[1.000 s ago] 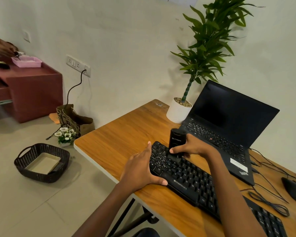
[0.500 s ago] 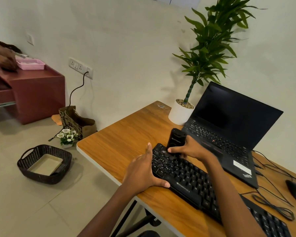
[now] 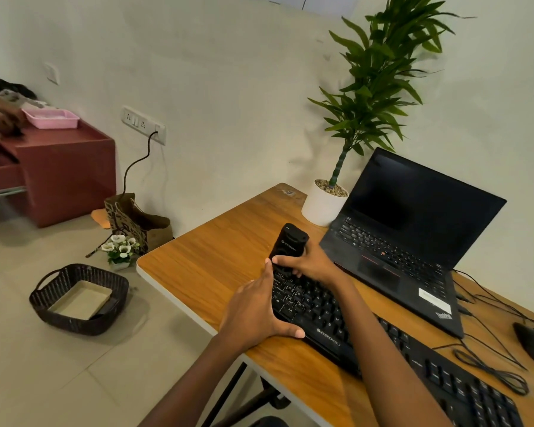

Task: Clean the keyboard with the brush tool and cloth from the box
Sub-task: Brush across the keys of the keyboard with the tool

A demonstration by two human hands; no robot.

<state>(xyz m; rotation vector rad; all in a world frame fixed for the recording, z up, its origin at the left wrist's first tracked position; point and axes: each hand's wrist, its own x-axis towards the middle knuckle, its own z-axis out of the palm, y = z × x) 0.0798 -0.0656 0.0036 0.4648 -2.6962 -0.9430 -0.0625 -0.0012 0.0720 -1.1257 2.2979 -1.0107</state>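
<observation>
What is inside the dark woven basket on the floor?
The basket holds a shallow beige tray, with a dark flat thing at its right edge. Whatever lies under the tray is covered.

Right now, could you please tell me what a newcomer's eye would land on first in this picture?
The right hand grips a black brush tool, tilted, at the left end of the keyboard on the wooden desk, while the left hand braces that end. Behind them, a tall potted plant stands beside an open, dark laptop.
</observation>
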